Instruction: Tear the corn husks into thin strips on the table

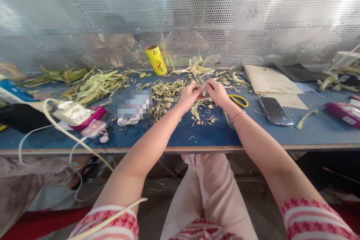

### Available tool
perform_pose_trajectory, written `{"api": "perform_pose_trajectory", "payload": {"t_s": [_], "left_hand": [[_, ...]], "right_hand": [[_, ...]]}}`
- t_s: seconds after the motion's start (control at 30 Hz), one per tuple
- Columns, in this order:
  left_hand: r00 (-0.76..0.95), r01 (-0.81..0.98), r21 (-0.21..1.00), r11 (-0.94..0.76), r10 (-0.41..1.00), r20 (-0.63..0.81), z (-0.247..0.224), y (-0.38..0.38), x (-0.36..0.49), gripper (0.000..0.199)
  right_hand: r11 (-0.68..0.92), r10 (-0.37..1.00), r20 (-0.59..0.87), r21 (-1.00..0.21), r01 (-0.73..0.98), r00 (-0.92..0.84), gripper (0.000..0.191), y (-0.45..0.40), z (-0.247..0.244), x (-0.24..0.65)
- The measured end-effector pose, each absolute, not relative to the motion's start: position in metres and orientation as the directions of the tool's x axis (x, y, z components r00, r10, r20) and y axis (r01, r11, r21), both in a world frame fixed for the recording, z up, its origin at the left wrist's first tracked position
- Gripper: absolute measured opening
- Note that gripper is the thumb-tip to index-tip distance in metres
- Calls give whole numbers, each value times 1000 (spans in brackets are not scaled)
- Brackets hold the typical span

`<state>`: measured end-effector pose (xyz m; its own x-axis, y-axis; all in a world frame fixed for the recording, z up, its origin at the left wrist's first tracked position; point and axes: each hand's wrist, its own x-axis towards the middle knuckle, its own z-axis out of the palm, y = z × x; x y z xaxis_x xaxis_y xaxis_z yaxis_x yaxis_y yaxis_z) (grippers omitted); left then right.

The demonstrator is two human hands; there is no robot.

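My left hand (191,94) and my right hand (216,92) meet over the middle of the table, fingers pinched together. Between the fingertips is a thin green plant stem (200,80), its upper end poking up above them. How it passes through the fingers is hard to see. Behind my hands lie pale, dry leaf scraps (198,66). A heap of small plant trimmings (168,90) is left of my left hand. Loose white peelings (208,120) are scattered just below. A yellow scissor-like handle (241,101) shows beside my right wrist; the rest of that tool is hidden.
A larger pile of long green-yellow stalks (97,86) lies left. Behind it all, a yellow cardboard tube (156,60) leans near the perforated metal wall (213,18). A phone (275,111) and brown cardboard (270,79) lie right. White cables (75,146) hang over the left edge.
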<state>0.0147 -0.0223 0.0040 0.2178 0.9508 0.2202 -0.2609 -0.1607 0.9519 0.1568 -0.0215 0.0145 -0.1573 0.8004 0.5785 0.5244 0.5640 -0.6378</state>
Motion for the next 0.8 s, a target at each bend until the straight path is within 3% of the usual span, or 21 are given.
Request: {"api": "perform_pose_trajectory", "payload": {"t_s": [0.27, 0.6, 0.8], "left_hand": [[142, -354, 928, -114, 974, 174, 2, -21, 19, 36], [-12, -315, 898, -307, 947, 320, -6, -15, 24, 44], [-51, -386, 880, -276, 959, 278, 0, -20, 24, 44]], "right_hand": [[569, 803, 580, -679, 463, -136, 17, -24, 10, 149], [559, 811, 579, -722, 407, -87, 17, -29, 6, 139], [492, 869, 490, -845, 210, -67, 26, -24, 2, 136]]}}
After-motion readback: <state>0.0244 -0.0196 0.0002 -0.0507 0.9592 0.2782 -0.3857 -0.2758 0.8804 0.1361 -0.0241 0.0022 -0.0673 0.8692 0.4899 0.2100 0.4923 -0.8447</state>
